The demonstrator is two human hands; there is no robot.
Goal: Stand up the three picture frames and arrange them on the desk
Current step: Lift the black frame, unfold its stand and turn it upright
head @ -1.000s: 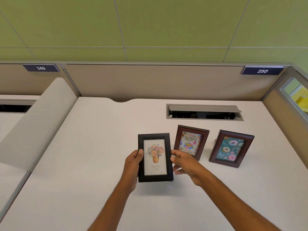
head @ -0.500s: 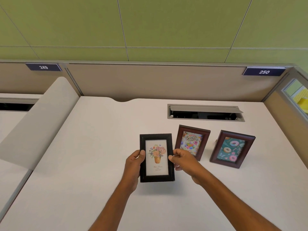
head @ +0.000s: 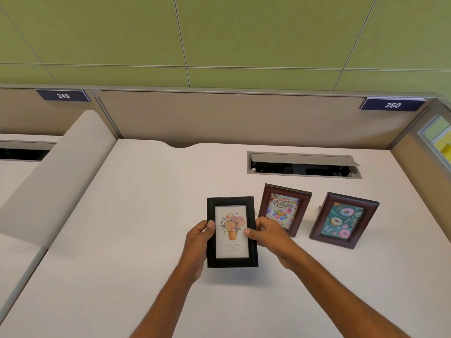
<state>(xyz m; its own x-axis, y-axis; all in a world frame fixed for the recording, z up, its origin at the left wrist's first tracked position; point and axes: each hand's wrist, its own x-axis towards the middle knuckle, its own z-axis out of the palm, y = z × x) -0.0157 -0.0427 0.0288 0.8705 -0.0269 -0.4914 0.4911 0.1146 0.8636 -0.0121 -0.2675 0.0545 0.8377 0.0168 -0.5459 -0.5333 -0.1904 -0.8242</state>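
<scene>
Left hand [head: 198, 242] grips left edge of black frame [head: 231, 232], thumb on front. Right hand [head: 269, 236] grips right edge, thumb on front. Black frame with flower print sits centre of picture, held over white desk [head: 122, 228]; contact with desk cannot be told. Birthday frame [head: 284, 209] stands just right of it. Donut frame [head: 344, 220] stands further right, apart. Cable hatch [head: 303, 164] behind both, open.

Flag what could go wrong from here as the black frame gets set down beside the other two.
1. The right hand overlaps the birthday frame in view; a careless move might topple it.
2. The black frame is held only at its side edges by both hands, left hand included; whether its back stand is open can't be seen, so it may fall flat on the desk.
</scene>
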